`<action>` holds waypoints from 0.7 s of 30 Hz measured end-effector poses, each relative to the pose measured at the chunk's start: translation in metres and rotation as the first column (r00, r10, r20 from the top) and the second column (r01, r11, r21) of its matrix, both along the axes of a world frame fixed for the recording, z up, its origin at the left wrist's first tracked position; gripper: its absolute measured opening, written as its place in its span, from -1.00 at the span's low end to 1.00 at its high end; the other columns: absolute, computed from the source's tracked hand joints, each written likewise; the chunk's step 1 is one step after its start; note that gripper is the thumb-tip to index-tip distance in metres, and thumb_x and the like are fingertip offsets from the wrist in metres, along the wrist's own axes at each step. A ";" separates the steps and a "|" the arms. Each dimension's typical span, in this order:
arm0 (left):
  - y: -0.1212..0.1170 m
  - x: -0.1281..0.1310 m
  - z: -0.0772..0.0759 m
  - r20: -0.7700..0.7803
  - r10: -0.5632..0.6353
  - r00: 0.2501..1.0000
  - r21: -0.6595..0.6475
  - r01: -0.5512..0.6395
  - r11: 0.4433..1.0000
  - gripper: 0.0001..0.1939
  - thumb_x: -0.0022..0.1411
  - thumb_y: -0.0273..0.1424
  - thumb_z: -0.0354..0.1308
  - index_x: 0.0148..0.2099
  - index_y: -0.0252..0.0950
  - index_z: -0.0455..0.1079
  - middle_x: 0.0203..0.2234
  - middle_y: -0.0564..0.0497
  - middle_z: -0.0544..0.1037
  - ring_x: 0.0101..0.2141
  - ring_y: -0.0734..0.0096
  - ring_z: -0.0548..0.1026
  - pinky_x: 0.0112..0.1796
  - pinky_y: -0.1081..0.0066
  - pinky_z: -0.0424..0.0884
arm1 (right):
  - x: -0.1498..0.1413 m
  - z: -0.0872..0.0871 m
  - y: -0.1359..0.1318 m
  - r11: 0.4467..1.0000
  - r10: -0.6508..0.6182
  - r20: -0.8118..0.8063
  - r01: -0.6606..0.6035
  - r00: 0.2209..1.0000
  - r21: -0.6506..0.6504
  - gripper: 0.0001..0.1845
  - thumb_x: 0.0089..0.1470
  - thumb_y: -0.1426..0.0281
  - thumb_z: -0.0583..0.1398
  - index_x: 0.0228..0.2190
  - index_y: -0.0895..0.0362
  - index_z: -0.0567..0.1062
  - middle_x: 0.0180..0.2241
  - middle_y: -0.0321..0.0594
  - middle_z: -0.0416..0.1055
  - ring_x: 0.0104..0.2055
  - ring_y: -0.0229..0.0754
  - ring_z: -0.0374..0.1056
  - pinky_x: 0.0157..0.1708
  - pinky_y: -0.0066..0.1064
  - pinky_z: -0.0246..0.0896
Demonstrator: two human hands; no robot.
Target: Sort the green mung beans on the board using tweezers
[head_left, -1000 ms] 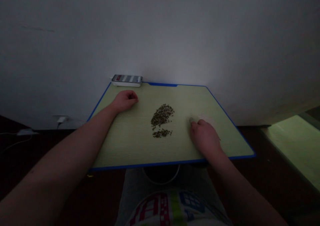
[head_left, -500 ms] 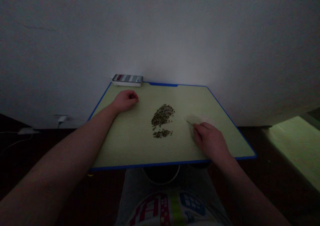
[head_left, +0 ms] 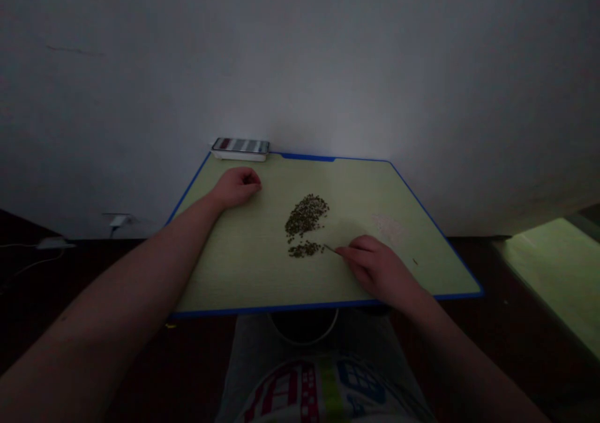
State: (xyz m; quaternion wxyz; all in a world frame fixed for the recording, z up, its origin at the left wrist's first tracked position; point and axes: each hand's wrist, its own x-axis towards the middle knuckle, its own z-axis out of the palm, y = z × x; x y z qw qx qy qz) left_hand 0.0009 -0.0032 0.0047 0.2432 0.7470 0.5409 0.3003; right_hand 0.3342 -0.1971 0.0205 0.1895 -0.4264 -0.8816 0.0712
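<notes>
A pile of small brownish grains (head_left: pixel 307 213) lies mid-board, with a smaller cluster of the same grains (head_left: pixel 305 250) just in front of it. My right hand (head_left: pixel 382 267) pinches a thin pointed tool (head_left: pixel 332 249), too dim to name for sure. Its tip reaches the right edge of the smaller cluster. Left of the larger pile, my left hand (head_left: pixel 237 187) rests on the board, its fingers curled loosely around a dark hollow; no object shows in it. A scatter of tiny pale bits (head_left: pixel 390 226) lies beyond my right hand.
The pale yellow-green board (head_left: pixel 253 273) has a blue rim and stands against a grey wall (head_left: pixel 300 67). A phone (head_left: pixel 241 145) lies on a white box (head_left: pixel 239 157) at the back left corner. Below the front edge is a round container (head_left: pixel 304 340) near my lap.
My right hand has moved left and nearer to me, bringing the tool's tip from the pale bits to the smaller cluster. My left hand stays put.
</notes>
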 end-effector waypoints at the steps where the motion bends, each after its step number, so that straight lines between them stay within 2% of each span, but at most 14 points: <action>1: 0.000 0.000 0.000 0.000 -0.001 1.000 -0.004 0.001 1.000 -0.81 -0.07 -0.30 0.15 -0.39 -0.31 0.43 -0.56 0.05 0.43 -0.51 0.46 0.33 -0.45 0.43 0.24 | 0.001 0.000 -0.001 1.000 0.007 0.002 -0.007 1.000 -0.003 -0.64 0.22 0.50 0.04 -0.02 0.19 0.50 -0.29 -0.07 0.42 -0.23 -0.11 0.32 -0.25 -0.26 0.30; 11: -0.002 0.001 0.002 0.017 -0.001 1.000 -0.012 0.001 1.000 -0.79 -0.08 -0.28 0.15 -0.40 -0.31 0.41 -0.56 0.05 0.42 -0.50 0.46 0.32 -0.44 0.43 0.23 | 0.001 -0.005 -0.017 0.999 0.044 -0.006 -0.044 0.999 0.032 -0.65 0.21 0.52 0.04 -0.04 0.22 0.50 -0.29 -0.04 0.41 -0.24 -0.10 0.29 -0.28 -0.27 0.28; 16: -0.002 0.001 0.003 -0.006 0.016 1.000 -0.028 -0.016 0.999 -0.80 -0.08 -0.30 0.14 -0.40 -0.32 0.42 -0.57 0.06 0.41 -0.52 0.48 0.31 -0.45 0.44 0.24 | 0.000 -0.006 -0.012 0.998 -0.010 -0.050 0.013 0.999 0.061 -0.67 0.22 0.50 0.03 -0.07 0.25 0.51 -0.33 -0.03 0.42 -0.29 -0.10 0.31 -0.33 -0.27 0.31; 21: -0.002 0.001 0.002 0.009 0.005 1.000 -0.015 -0.005 1.000 -0.81 -0.08 -0.31 0.15 -0.40 -0.32 0.41 -0.57 0.06 0.41 -0.53 0.50 0.31 -0.46 0.45 0.24 | 0.000 -0.007 -0.005 0.999 -0.002 -0.059 0.006 0.998 0.052 -0.66 0.20 0.51 0.05 -0.06 0.22 0.51 -0.30 -0.03 0.42 -0.27 -0.09 0.34 -0.29 -0.24 0.34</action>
